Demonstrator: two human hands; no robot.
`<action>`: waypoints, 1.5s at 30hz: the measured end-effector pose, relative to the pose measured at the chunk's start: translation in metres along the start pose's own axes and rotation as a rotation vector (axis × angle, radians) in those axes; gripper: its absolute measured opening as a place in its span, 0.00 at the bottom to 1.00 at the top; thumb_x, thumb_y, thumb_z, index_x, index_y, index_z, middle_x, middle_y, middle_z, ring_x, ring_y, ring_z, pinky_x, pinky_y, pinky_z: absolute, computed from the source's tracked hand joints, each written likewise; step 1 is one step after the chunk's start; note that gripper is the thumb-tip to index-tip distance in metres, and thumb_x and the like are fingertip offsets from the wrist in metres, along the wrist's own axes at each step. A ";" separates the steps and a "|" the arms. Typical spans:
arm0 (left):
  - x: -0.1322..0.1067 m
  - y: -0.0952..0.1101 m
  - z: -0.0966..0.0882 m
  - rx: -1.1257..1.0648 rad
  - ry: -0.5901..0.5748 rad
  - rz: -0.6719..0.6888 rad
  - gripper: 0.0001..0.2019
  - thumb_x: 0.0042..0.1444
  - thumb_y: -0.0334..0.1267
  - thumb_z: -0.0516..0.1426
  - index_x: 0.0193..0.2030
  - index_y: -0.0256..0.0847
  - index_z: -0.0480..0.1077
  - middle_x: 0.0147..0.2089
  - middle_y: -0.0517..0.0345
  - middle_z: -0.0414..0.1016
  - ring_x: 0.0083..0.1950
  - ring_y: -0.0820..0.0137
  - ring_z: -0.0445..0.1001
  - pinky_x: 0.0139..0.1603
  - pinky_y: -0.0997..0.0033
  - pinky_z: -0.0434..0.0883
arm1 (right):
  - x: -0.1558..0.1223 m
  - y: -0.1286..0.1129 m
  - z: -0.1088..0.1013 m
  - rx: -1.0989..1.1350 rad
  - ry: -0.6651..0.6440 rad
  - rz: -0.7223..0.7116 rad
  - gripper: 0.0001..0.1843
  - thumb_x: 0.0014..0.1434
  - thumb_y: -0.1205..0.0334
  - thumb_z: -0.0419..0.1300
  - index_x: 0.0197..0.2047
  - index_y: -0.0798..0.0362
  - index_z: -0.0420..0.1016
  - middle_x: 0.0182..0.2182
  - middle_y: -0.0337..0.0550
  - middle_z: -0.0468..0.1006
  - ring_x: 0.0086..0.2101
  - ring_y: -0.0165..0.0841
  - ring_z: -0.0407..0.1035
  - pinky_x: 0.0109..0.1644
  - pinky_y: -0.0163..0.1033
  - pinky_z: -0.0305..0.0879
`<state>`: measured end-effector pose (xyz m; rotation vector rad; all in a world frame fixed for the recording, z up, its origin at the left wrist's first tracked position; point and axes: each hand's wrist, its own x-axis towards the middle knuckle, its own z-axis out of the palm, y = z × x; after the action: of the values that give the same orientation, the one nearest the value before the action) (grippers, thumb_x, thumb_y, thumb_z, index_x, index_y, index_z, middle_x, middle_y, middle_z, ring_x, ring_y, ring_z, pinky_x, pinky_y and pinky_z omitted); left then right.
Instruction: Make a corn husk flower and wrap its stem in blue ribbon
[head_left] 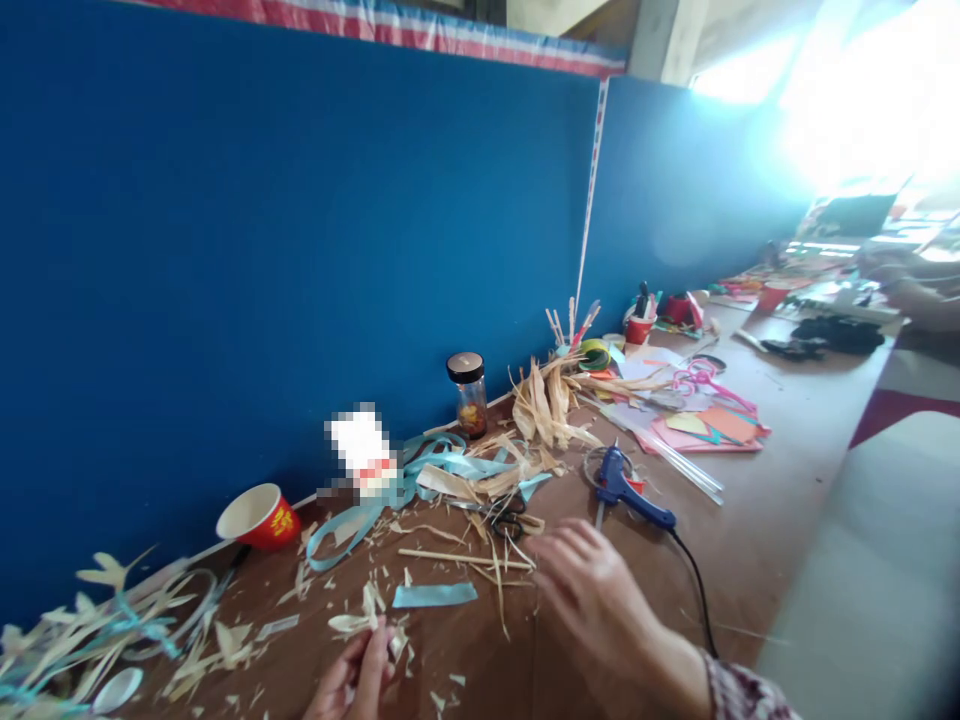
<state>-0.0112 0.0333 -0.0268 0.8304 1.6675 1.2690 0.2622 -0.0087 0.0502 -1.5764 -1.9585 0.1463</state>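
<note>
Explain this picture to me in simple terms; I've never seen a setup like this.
There is no machine here: a person works with two bare hands. The single picture comes from a camera on their head, looking forward and down.

The left hand pinches a pale, petal-like piece. The right hand is outstretched and blurred near the dark-handled scissors; nothing shows in its grasp, and I can't tell whether it touches anything.

On the brown table lie pale scraps, a light-blue strip, looped ribbon and a blue glue gun. Near the blue partition are a tilted red paper cup, a dark-lidded jar and dry husks.
</note>
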 end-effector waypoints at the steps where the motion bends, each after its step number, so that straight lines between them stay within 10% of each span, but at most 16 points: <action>1: 0.001 -0.002 0.000 -0.022 0.004 0.025 0.23 0.33 0.52 0.65 0.33 0.38 0.77 0.30 0.54 0.80 0.26 0.66 0.75 0.27 0.71 0.72 | -0.004 0.016 -0.009 -0.069 0.031 0.045 0.13 0.60 0.66 0.53 0.48 0.50 0.69 0.42 0.44 0.75 0.44 0.37 0.65 0.51 0.45 0.61; 9: -0.001 -0.006 0.002 -0.040 -0.009 0.044 0.25 0.33 0.55 0.64 0.35 0.36 0.76 0.31 0.52 0.80 0.27 0.66 0.74 0.29 0.69 0.73 | -0.025 0.107 -0.042 -0.583 0.020 0.372 0.15 0.59 0.57 0.55 0.48 0.53 0.69 0.42 0.48 0.74 0.43 0.44 0.65 0.42 0.45 0.65; 20: -0.010 0.003 0.005 -0.182 -0.066 0.048 0.24 0.38 0.54 0.63 0.37 0.36 0.76 0.31 0.54 0.80 0.27 0.68 0.73 0.26 0.71 0.73 | -0.024 0.123 -0.035 -0.606 -0.060 0.428 0.12 0.58 0.67 0.53 0.46 0.57 0.68 0.37 0.52 0.73 0.37 0.41 0.68 0.38 0.41 0.63; 25: -0.015 0.009 0.011 -0.203 0.024 0.081 0.23 0.38 0.52 0.64 0.37 0.37 0.75 0.31 0.54 0.79 0.27 0.67 0.75 0.29 0.70 0.75 | -0.025 0.127 -0.048 -0.565 0.107 0.299 0.16 0.60 0.65 0.48 0.50 0.57 0.67 0.40 0.55 0.71 0.38 0.43 0.67 0.40 0.46 0.64; 31: -0.009 0.004 0.010 -0.266 -0.013 0.034 0.20 0.37 0.45 0.66 0.37 0.38 0.74 0.31 0.55 0.80 0.30 0.66 0.77 0.32 0.69 0.75 | -0.015 0.098 -0.070 -0.044 0.238 0.346 0.20 0.60 0.53 0.50 0.51 0.54 0.66 0.41 0.55 0.72 0.38 0.42 0.69 0.40 0.44 0.66; 38: -0.016 0.017 0.012 -0.448 -0.118 -0.217 0.15 0.34 0.39 0.68 0.30 0.35 0.74 0.25 0.56 0.78 0.22 0.77 0.72 0.22 0.81 0.71 | -0.008 0.027 -0.038 0.937 0.136 0.609 0.19 0.59 0.49 0.53 0.48 0.52 0.68 0.34 0.51 0.74 0.32 0.40 0.71 0.36 0.43 0.68; 45: -0.021 0.024 0.013 -0.546 -0.121 -0.277 0.15 0.31 0.39 0.70 0.28 0.36 0.77 0.23 0.57 0.75 0.21 0.79 0.70 0.22 0.81 0.71 | -0.008 -0.030 0.004 1.005 -0.104 0.443 0.20 0.59 0.46 0.52 0.24 0.52 0.65 0.20 0.39 0.65 0.23 0.30 0.59 0.27 0.35 0.60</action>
<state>0.0097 0.0266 -0.0001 0.3248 1.1994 1.3525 0.2352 -0.0231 0.0578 -1.2445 -1.1953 1.1975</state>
